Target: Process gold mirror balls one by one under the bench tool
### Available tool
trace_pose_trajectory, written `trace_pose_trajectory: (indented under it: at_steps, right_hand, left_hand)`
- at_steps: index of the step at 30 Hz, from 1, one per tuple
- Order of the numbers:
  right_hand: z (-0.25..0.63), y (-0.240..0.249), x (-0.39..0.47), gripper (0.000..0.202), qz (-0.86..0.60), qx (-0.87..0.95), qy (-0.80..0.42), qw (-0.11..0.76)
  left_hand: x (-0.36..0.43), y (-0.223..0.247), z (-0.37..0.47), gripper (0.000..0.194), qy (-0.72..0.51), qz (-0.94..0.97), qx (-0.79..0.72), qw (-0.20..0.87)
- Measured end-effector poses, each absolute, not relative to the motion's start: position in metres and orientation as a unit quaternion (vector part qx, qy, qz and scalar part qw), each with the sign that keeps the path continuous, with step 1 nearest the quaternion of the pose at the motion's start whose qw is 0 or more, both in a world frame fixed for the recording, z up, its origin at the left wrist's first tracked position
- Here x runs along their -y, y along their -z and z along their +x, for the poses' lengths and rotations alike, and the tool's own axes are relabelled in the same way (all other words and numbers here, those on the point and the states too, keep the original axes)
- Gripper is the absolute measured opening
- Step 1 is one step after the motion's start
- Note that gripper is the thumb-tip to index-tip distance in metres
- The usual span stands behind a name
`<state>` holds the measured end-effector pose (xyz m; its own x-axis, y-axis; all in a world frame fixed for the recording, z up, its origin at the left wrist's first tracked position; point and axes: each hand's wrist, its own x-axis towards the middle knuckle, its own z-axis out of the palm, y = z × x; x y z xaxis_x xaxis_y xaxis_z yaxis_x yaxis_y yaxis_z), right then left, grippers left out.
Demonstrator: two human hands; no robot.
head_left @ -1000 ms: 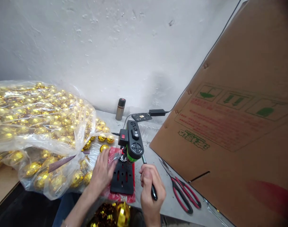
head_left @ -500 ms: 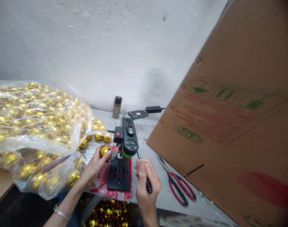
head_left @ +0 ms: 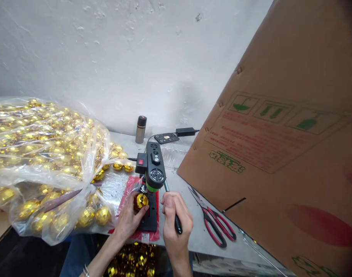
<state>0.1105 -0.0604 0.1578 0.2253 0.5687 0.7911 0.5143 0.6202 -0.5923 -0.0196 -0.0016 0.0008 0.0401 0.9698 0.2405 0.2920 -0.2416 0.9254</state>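
My left hand (head_left: 129,215) grips a shiny gold faceted ball (head_left: 141,201) between thumb and fingers. It holds the ball over the black base plate (head_left: 149,223) of a small bench drill press (head_left: 155,165), just below and in front of the green-ringed head. The tool tip is hidden from view. My right hand (head_left: 177,219) is wrapped round the black-ended lever (head_left: 178,225) on the press's right side. Under the base lies a red plastic sheet (head_left: 126,196).
Clear bags of gold balls (head_left: 49,142) fill the left side. Red-handled scissors (head_left: 219,227) lie on the right by a big cardboard box (head_left: 265,134). A spray-can-like bottle (head_left: 140,129), a black panel (head_left: 166,138) and a power adapter (head_left: 185,132) stand along the wall. More gold balls (head_left: 132,261) show below the table edge.
My left hand has brought the gold ball rightward and down, from beside the press to over its base plate. My right hand has stayed on the lever.
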Motion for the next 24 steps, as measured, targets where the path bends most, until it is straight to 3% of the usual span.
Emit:
trace_pose_trajectory:
  at_steps: [13,24]
  right_hand:
    - [0.114,-0.155,0.065,0.026,-0.444,0.635,-0.016,0.632]
    - [0.112,-0.109,0.054,0.031,-0.406,0.626,0.059,0.663]
  left_hand:
    - [-0.007,0.009,-0.019,0.052,-0.378,0.764,-0.482,0.206]
    - [-0.003,-0.007,-0.019,0.052,-0.328,0.766,-0.495,0.245]
